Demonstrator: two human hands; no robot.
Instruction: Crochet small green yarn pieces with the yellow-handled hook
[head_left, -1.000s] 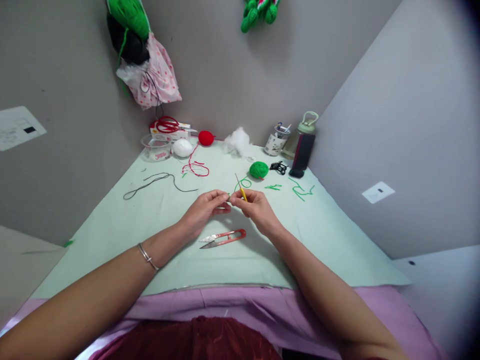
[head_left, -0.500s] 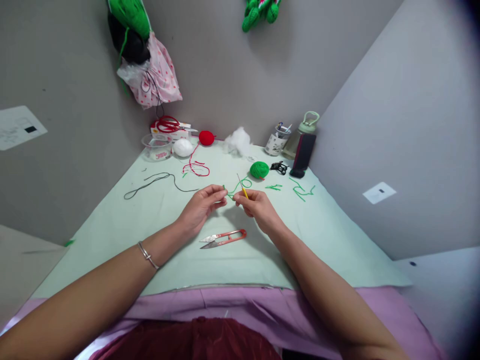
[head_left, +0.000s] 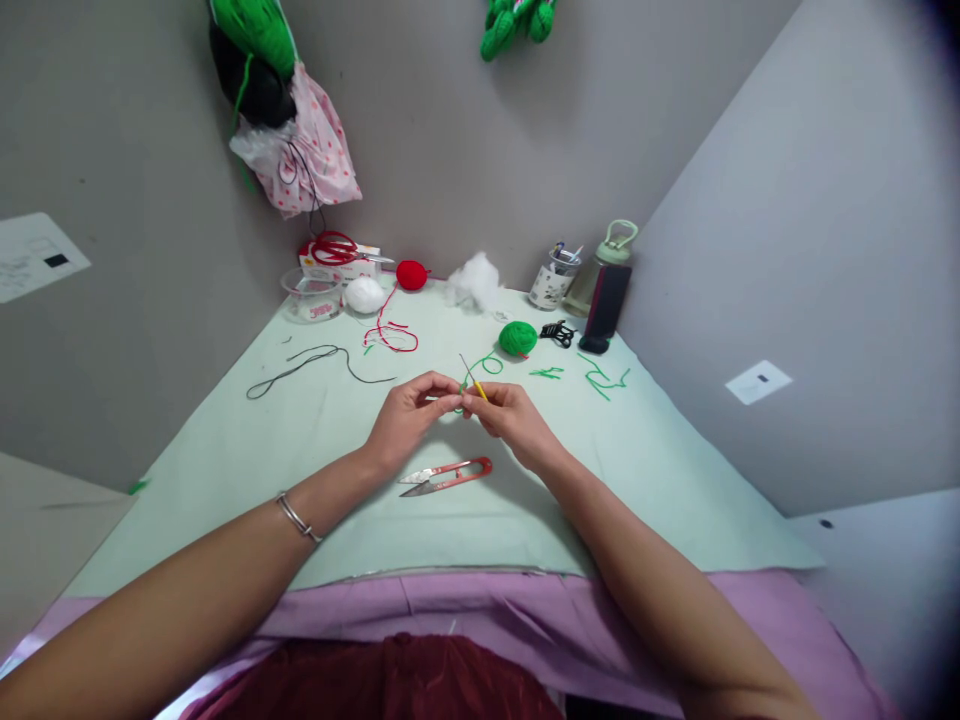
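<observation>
My left hand [head_left: 411, 415] is closed, its thumb and fingers pinching green yarn [head_left: 463, 386] above the middle of the table. Right against its fingertips, my right hand [head_left: 510, 418] grips a crochet hook [head_left: 479, 389] with a yellow handle, the thin metal shaft pointing up and to the left. The small piece of yarn between the fingertips is mostly hidden. From it a loose green strand loops back toward a green yarn ball [head_left: 517, 339]. Below the hands, thread snips [head_left: 448, 476] with orange handles lie on the pale green tabletop [head_left: 345, 540].
Behind the hands are a red yarn ball [head_left: 412, 275], a white ball [head_left: 365, 295], white stuffing [head_left: 475, 283], a clear tub [head_left: 311, 298] and red-handled scissors [head_left: 336, 248]. A pen cup [head_left: 553, 281], bottle [head_left: 588, 285] and propped phone [head_left: 606, 308] stand back right. Dark cord [head_left: 322, 352] lies left.
My hands have come together, so the fingertips now meet. The hook has shifted left and tilts further left. The left hand has moved slightly right with the yarn.
</observation>
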